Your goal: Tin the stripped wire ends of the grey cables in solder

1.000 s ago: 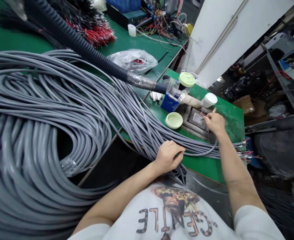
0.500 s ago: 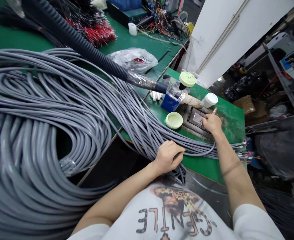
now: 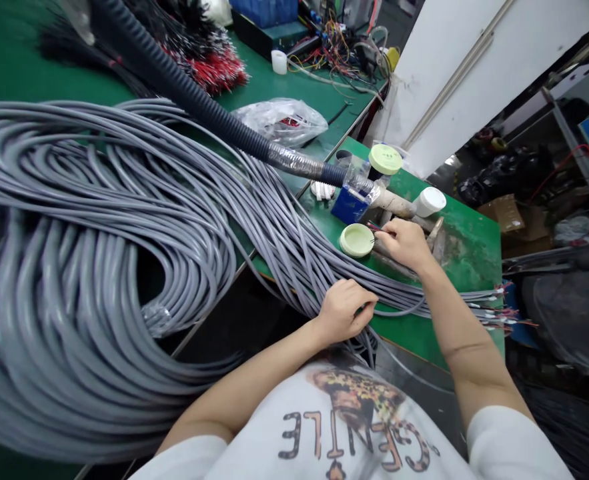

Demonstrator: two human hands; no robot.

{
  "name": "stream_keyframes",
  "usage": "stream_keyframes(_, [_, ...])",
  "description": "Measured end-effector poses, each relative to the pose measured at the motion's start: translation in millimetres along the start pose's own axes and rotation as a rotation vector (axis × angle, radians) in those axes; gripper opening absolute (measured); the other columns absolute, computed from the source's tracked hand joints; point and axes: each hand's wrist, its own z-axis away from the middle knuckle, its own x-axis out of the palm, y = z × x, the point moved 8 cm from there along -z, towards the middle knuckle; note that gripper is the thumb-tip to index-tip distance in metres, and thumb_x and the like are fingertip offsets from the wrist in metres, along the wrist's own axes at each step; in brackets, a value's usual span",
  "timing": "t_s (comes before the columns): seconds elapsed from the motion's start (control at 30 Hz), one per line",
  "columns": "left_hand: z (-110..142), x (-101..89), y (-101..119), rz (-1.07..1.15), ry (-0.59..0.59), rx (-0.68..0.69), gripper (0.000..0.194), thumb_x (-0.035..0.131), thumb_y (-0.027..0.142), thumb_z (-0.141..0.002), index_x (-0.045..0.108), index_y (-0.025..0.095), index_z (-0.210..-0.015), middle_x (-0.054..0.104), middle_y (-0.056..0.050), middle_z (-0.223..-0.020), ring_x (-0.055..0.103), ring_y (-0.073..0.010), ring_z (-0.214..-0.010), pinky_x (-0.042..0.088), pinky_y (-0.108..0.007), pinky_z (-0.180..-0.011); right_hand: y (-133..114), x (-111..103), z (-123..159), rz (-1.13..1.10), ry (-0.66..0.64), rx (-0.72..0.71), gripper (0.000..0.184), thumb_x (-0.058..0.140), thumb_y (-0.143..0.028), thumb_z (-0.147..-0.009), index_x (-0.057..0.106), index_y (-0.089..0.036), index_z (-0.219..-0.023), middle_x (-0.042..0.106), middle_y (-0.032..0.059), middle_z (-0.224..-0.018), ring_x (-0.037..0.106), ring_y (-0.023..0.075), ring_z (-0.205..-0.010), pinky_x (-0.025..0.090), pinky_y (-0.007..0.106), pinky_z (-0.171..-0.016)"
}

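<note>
My right hand (image 3: 403,243) is closed in a pinch on thin coloured wires (image 3: 373,227) with bare tips. The tips hang at the right rim of a pale green tub (image 3: 357,240). Beneath and behind this hand lies a dark, stained solder-pot-like block (image 3: 391,260), mostly covered by the hand. My left hand (image 3: 347,310) has its fingers curled over a thick bundle of grey cables (image 3: 294,260). One grey cable (image 3: 399,312) runs from near its fingertips toward my right forearm; the grip itself is partly hidden.
A ribbed black hose (image 3: 214,123) crosses above the bench, its pale nozzle (image 3: 394,202) beside a blue box (image 3: 349,205). A white tub (image 3: 430,200) and a lidded jar (image 3: 385,160) stand behind. Large grey cable coils (image 3: 74,280) fill the left. Stripped cable ends (image 3: 509,320) lie at the right edge.
My right hand has moved left with the wires, from over the dark block's metallic surface to the pale green tub. My left hand stays on the cable bundle. The view has shifted slightly.
</note>
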Motion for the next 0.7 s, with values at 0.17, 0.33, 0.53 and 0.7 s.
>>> stream_keyframes(0.17, [-1,-0.6,1,-0.043,0.002,0.016,0.011,0.050,0.018,-0.086,0.061,0.019,-0.084,0.068,-0.003,-0.073,0.057,-0.0149,-0.069,0.040,-0.031,-0.065,-20,21,-16,0.093,-0.074,-0.049,0.028,0.049,-0.035,-0.087,0.070,-0.017,-0.082,0.070,0.0074,-0.085,0.060,0.0200,-0.079,0.033,0.029,-0.064])
stream_keyframes(0.33, [-1,0.4,1,-0.037,-0.004,0.017,0.012,0.049,0.018,-0.087,0.061,0.019,-0.084,0.067,-0.003,-0.072,0.057,-0.0149,-0.068,0.040,-0.031,-0.065,-24,33,-21,0.192,-0.134,-0.035,0.030,0.047,-0.036,-0.088,0.071,-0.018,-0.087,0.071,0.0083,-0.090,0.061,0.0212,-0.084,0.034,0.029,-0.064])
stream_keyframes(0.53, [-1,0.0,1,-0.026,-0.001,0.023,0.011,0.050,0.017,-0.086,0.061,0.018,-0.085,0.068,-0.003,-0.073,0.056,-0.0150,-0.068,0.039,-0.031,-0.064,-23,32,-22,0.211,-0.127,-0.029,0.030,0.047,-0.034,-0.088,0.071,-0.018,-0.084,0.070,0.0089,-0.089,0.062,0.0220,-0.084,0.033,0.030,-0.063])
stream_keyframes(0.7, [-1,-0.6,0,-0.014,-0.002,0.024,0.011,0.050,0.018,-0.086,0.061,0.018,-0.085,0.068,-0.003,-0.074,0.058,-0.0149,-0.069,0.040,-0.031,-0.065,-1,-1,-6,0.156,-0.002,-0.019,0.030,0.048,-0.036,-0.088,0.071,-0.018,-0.082,0.069,0.0072,-0.084,0.060,0.0201,-0.079,0.034,0.030,-0.064])
